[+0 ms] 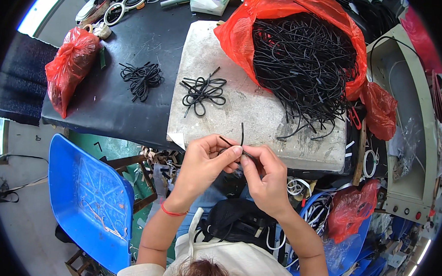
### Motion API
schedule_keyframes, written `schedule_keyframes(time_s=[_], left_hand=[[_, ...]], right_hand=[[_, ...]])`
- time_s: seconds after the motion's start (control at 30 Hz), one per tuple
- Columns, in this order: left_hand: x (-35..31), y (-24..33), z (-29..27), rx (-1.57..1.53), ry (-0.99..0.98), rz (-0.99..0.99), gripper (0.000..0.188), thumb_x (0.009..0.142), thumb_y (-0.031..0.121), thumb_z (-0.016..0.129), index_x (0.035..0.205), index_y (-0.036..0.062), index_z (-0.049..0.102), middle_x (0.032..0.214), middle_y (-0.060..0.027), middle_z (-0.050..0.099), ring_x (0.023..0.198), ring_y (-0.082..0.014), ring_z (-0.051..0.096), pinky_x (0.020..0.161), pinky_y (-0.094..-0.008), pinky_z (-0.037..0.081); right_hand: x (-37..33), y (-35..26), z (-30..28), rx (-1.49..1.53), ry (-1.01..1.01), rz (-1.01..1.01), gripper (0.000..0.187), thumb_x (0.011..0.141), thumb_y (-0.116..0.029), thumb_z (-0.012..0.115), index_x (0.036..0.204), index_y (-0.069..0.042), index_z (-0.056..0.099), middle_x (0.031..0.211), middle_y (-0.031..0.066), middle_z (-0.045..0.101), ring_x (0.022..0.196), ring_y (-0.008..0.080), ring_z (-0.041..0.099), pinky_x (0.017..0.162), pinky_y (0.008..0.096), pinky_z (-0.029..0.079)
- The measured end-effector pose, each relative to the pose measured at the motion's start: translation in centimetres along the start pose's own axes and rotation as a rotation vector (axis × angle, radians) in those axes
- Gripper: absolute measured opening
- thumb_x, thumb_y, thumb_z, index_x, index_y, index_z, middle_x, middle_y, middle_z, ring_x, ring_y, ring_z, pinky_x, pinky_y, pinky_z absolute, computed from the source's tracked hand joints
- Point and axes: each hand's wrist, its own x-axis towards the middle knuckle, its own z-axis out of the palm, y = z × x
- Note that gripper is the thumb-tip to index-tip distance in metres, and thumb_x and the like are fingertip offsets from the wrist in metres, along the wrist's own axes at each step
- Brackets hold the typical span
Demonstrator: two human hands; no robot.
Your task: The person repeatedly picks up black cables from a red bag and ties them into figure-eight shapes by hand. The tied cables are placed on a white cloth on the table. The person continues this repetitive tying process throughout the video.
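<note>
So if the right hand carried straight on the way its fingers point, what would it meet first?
Probably the left hand: the right hand points up-left, fingertips already meeting it around the black cord.

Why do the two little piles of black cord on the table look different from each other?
The left cord bundle lies on the dark table top; the right cord bundle lies on the pale stone slab. The left one is packed tighter, while the right one spreads into open loops with loose ends sticking out. Both are thin black cord, apart from both hands.

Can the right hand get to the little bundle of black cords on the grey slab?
Probably yes. The bundle lies uncovered on the slab just beyond the right hand, but both hands hold a black cord.
</note>
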Motion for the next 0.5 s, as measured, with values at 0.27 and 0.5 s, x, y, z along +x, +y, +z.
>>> schedule_keyframes(time_s=[0.27,0.5], left_hand=[[-0.2,0.4,-0.1,0.015,-0.092,0.050,0.019,0.084,0.011,0.061,0.094,-0.0052,0.060,0.080,-0.0107,0.064,0.068,-0.0124,0.062,0.059,-0.0220,0.050],[-0.5,0.6,1.8,0.511,0.074,0.156,0.021,0.088,0.012,0.054,0.095,-0.0079,0.058,0.083,-0.0128,0.065,0.068,-0.0151,0.064,0.059,-0.0242,0.052]], right_hand=[[1.5,-0.5,-1.4,0.509,-0.106,0.397,0.012,0.087,-0.012,0.058,0.088,0.000,0.057,0.074,-0.0024,0.055,0.064,0.0028,0.047,0.056,0.0192,0.039],[1.0,0.7,0.3,-0.309,0.153,-0.282,0.014,0.083,-0.012,0.061,0.080,0.000,0.055,0.069,0.0078,0.056,0.055,0.0131,0.049,0.049,0.0261,0.039]])
